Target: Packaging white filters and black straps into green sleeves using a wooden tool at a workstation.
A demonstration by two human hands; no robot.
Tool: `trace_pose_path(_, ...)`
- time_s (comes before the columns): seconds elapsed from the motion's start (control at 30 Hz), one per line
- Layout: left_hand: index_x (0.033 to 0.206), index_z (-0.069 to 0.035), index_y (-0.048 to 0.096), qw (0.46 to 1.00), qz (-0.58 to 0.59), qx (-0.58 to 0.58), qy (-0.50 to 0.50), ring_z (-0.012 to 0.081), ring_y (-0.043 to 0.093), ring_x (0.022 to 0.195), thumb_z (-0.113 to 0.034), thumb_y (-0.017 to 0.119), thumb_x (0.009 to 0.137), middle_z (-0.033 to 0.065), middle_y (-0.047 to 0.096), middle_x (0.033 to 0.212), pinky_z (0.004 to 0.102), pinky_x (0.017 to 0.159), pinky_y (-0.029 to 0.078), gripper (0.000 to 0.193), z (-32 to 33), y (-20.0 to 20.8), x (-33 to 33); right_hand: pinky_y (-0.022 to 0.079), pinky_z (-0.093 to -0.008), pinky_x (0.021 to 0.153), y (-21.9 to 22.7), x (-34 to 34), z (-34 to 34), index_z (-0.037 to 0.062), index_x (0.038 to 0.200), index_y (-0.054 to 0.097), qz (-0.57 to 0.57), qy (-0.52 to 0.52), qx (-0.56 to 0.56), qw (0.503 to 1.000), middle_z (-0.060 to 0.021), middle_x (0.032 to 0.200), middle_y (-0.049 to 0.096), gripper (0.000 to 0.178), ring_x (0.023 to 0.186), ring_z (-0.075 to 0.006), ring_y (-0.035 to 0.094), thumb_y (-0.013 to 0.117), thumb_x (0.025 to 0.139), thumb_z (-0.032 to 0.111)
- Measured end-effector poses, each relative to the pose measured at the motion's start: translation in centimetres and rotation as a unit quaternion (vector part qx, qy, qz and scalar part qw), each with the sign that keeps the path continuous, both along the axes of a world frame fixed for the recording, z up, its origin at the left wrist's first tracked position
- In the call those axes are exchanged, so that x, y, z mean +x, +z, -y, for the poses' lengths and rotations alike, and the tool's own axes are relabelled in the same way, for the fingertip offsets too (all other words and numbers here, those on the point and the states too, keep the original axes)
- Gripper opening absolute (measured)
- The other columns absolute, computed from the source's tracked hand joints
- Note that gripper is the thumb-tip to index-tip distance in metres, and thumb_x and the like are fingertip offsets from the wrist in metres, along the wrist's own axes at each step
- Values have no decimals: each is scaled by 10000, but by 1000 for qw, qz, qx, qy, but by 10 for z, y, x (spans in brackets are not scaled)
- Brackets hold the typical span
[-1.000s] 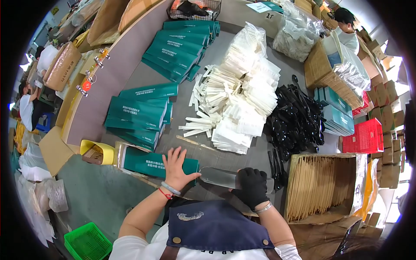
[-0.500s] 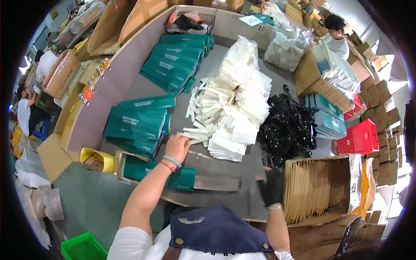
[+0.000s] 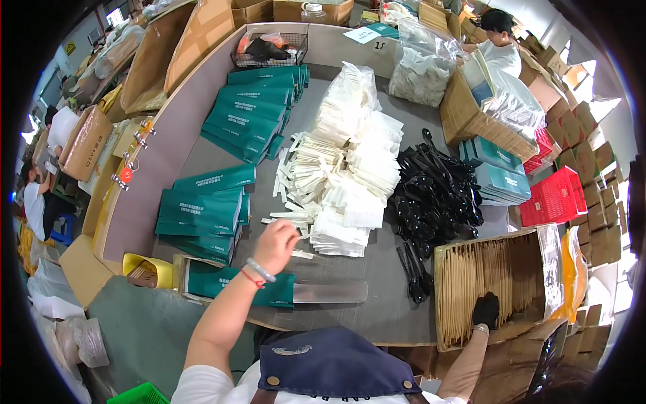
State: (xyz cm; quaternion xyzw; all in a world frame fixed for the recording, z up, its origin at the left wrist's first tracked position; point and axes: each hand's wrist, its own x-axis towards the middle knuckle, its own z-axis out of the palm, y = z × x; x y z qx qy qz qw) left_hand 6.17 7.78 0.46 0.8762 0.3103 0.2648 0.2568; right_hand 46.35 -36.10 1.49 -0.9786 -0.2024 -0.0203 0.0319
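Note:
My bare left hand, with a bracelet and red cord at the wrist, hovers at the near left edge of a heap of white paper packets. Its fingers are curled together; whether a packet is between them is unclear. Below it lies a teal printed sleeve with a long translucent strip extending to its right. My right hand, in a black glove, reaches into an open cardboard box of thin wooden chopsticks. Its fingertips blend into the dark glove. Several black plastic spoons lie left of that box.
Stacks of teal sleeves line the left side. A pile of black spoons sits right of the packets. A yellow container stands front left, a wire basket at the back, a red crate right. A person works beyond.
My right hand has moved right, from the table beside the spoons into the chopstick box, uncovering several spoons. My left hand has lifted slightly off the packets, its fingers curling. The view has shifted.

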Motion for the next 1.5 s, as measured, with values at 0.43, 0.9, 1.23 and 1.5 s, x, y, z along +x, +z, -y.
trace_pose_path(0.43, 814, -32, 656, 997, 62, 24, 26, 309, 591, 856, -27, 704, 745, 110, 581, 918, 387, 730, 495, 84, 18, -15, 62, 459, -377, 877, -2, -10, -12, -51, 1186, 500, 13, -177, 214, 961, -208, 1101, 583, 274, 1004, -323, 577, 486, 934, 56)
trace_pose_path(0.9, 722, -98, 675, 997, -64, -36, 1, 275, 532, 795, -106, 723, 706, 57, 590, 818, 400, 717, 410, 51, 112, 6, -17, 489, -479, 755, -21, -130, -186, 69, 985, 634, -99, 155, 45, 982, -169, 942, 639, 271, 893, -380, 619, 661, 838, 295)
trace_pose_path(1.23, 853, -143, 689, 987, -97, 107, -72, 208, 533, 869, -132, 681, 733, -27, 615, 945, 368, 730, 391, 121, 112, 6, -30, 496, -428, 681, 40, -174, -225, 105, 893, 683, -224, 354, 114, 901, -126, 843, 628, 150, 775, -337, 630, 658, 820, 234)
trace_pose_path(1.5, 1024, -138, 685, 976, -150, 113, -106, 204, 534, 942, -170, 697, 711, -50, 624, 1082, 376, 802, 394, 315, 118, 11, -54, 501, -438, 666, 0, -232, -249, 168, 944, 700, -272, 459, 80, 842, -87, 831, 623, 197, 778, -309, 644, 689, 795, 296)
